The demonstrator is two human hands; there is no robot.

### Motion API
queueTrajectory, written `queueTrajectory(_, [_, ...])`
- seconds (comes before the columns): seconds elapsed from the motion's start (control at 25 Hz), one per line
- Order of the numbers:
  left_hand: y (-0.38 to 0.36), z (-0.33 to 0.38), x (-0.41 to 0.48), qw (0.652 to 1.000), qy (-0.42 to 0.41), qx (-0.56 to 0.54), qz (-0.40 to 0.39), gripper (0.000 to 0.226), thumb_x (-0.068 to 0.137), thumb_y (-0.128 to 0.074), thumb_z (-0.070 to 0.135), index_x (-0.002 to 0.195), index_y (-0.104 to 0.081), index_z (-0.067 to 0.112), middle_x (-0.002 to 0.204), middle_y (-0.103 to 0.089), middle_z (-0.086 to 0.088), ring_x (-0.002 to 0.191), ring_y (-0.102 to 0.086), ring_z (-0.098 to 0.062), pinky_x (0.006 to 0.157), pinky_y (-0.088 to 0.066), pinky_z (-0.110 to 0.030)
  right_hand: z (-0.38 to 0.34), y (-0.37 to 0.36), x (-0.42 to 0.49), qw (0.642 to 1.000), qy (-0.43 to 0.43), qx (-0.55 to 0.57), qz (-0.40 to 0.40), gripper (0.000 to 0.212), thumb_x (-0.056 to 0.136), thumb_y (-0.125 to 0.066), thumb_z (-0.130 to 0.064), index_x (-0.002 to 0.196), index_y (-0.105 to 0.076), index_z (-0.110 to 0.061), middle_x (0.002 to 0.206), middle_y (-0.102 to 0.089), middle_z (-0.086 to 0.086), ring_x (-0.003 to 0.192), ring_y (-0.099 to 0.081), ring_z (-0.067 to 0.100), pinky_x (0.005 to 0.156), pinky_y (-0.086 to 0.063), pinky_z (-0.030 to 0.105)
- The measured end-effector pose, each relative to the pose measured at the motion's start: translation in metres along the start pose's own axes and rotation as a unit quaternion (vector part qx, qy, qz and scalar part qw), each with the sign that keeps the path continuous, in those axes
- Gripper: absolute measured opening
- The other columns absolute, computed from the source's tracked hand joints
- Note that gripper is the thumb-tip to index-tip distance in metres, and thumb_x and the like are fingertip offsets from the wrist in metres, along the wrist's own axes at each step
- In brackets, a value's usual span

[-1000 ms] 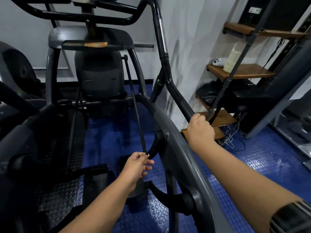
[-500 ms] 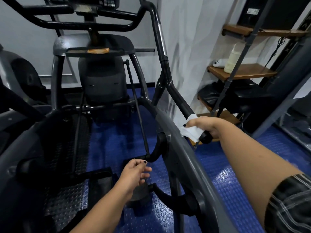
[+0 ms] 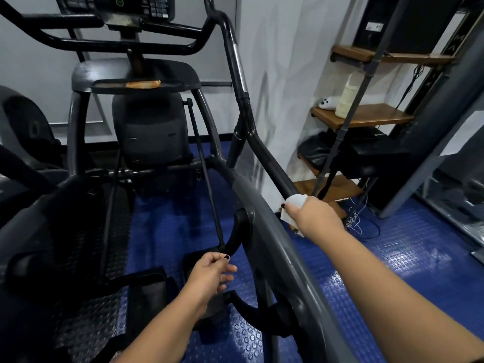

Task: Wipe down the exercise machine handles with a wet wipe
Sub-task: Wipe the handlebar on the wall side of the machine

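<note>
One wipe (image 3: 297,201), white and bunched up, sits at the very bottom end of the right handle (image 3: 269,163). The right hand (image 3: 314,218) is wrapped over it, fingers curled round wipe + bar together, w/ a flap of wipe hanging out under the wrist. Key thing imo: the grip is at the low near tip, so basically all the unwiped length lies up and away to the left. The bar's long axis runs diagonally to a joint (image 3: 245,100), then goes steeper up toward the console (image 3: 117,6). So the next stroke prob has to slide up along that line, and the right hand is obv the nearer one. The left hand (image 3: 209,271) is well apart, low down by the bottom of a thin rod (image 3: 207,179), fingers loosely curled, nothing in it afaict. Stuff around: the big gray frame (image 3: 262,205) curves right beside the handle on its left, so knuckles have little room on that side. A short stub branches off just below the joint, which I'd guess will snag the wipe. On the right a slim shelf post (image 3: 340,142) comes down just past the hand. The wooden shelf (image 3: 366,116) has a pale bottle (image 3: 345,100) on it, and loose cables (image 3: 353,221) lie on the blue floor (image 3: 419,244) near the wrist.
</note>
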State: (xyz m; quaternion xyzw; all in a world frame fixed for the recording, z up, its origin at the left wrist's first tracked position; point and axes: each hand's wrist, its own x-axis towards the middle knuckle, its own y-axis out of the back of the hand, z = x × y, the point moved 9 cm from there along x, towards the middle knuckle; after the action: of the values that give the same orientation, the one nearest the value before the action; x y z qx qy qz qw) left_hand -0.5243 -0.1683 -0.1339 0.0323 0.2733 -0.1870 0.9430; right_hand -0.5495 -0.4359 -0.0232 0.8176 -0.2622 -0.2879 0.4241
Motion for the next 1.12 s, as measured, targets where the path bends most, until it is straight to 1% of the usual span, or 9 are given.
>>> queueTrajectory(0.08, [-0.001,-0.005,0.002,1.0,0.005,-0.005,0.003,0.009,0.099,-0.055,0.019,0.103,-0.059,0.012,0.084,-0.074,-0.004,0.064,-0.062,-0.012,0.057,-0.044,-0.023,-0.007,0.005,-0.007,0.989,0.037,-0.108,0.098,0.043,0.094,-0.051,-0.05,0.104,-0.047,-0.008,0.09,-0.058,0.008,0.089,-0.064,0.031,0.06,-0.039,0.032])
queueTrajectory(0.16, [-0.003,-0.009,0.004,1.0,0.016,-0.015,-0.004,0.009,0.099,-0.056,0.019,0.102,-0.06,0.012,0.081,-0.074,-0.003,0.061,-0.061,-0.012,0.056,-0.044,-0.023,-0.027,0.004,-0.017,0.935,0.121,-0.24,0.232,0.028,0.092,-0.063,-0.027,0.103,-0.052,-0.004,0.086,-0.059,0.007,0.078,-0.066,0.026,0.053,-0.043,0.031])
queueTrajectory(0.24, [-0.006,-0.006,0.01,0.999,0.021,-0.019,-0.022,0.009,0.099,-0.055,0.019,0.102,-0.059,0.012,0.08,-0.073,-0.004,0.059,-0.061,-0.011,0.056,-0.044,-0.023,-0.04,-0.01,-0.019,0.892,0.146,-0.342,0.258,0.026,0.086,-0.062,-0.017,0.105,-0.06,0.0,0.081,-0.061,0.006,0.066,-0.063,0.017,0.048,-0.045,0.026])
queueTrajectory(0.36, [-0.004,0.01,0.026,0.999,0.019,-0.022,-0.042,0.008,0.099,-0.055,0.019,0.102,-0.059,0.012,0.079,-0.072,-0.003,0.058,-0.06,-0.011,0.053,-0.042,-0.022,-0.047,-0.021,-0.005,0.903,0.086,-0.368,0.207,0.05,0.089,-0.057,-0.026,0.127,-0.05,0.006,0.092,-0.062,0.008,0.074,-0.063,0.016,0.053,-0.052,0.025])
queueTrajectory(0.52, [0.009,0.034,0.056,0.998,0.013,-0.031,-0.049,0.009,0.099,-0.055,0.017,0.104,-0.059,0.011,0.082,-0.073,-0.004,0.059,-0.06,-0.011,0.054,-0.042,-0.023,-0.078,-0.024,0.018,0.892,0.082,-0.403,0.188,0.129,0.07,-0.068,-0.072,0.145,-0.004,0.011,0.128,-0.039,0.021,0.111,-0.052,0.027,0.086,-0.052,0.034])
queueTrajectory(0.64, [0.022,0.05,0.08,0.998,0.011,-0.028,-0.049,0.01,0.098,-0.056,0.018,0.105,-0.059,0.011,0.083,-0.074,-0.004,0.06,-0.061,-0.011,0.056,-0.043,-0.024,-0.102,-0.021,0.037,0.9,0.118,-0.38,0.179,0.098,0.091,-0.06,-0.04,0.149,0.001,0.011,0.139,-0.035,0.022,0.122,-0.047,0.029,0.095,-0.046,0.034])
queueTrajectory(0.76, [0.036,0.065,0.101,0.999,0.005,-0.022,-0.044,0.011,0.098,-0.056,0.016,0.107,-0.059,0.011,0.086,-0.074,-0.004,0.064,-0.062,-0.012,0.058,-0.044,-0.025,-0.12,-0.015,0.059,0.9,0.13,-0.37,0.188,0.067,0.096,-0.048,-0.011,0.146,-0.011,0.012,0.136,-0.042,0.022,0.118,-0.053,0.027,0.09,-0.049,0.031])
queueTrajectory(1.04, [0.044,0.08,0.122,0.998,0.009,-0.021,-0.058,0.012,0.095,-0.057,0.01,0.106,-0.06,0.013,0.087,-0.075,-0.004,0.067,-0.063,-0.012,0.059,-0.046,-0.024,-0.139,-0.005,0.12,0.983,0.038,-0.172,0.057,0.019,0.09,-0.059,-0.014,0.105,-0.05,-0.003,0.107,-0.061,0.016,0.089,-0.058,0.031,0.069,-0.044,0.033])
queueTrajectory(1.12, [0.042,0.081,0.12,0.998,0.01,-0.014,-0.067,0.013,0.094,-0.057,0.009,0.107,-0.06,0.013,0.088,-0.075,-0.004,0.067,-0.063,-0.012,0.058,-0.046,-0.023,-0.132,-0.008,0.133,0.997,0.023,-0.072,-0.015,0.031,0.087,-0.066,-0.03,0.101,-0.053,-0.006,0.106,-0.062,0.013,0.085,-0.059,0.027,0.068,-0.048,0.032])
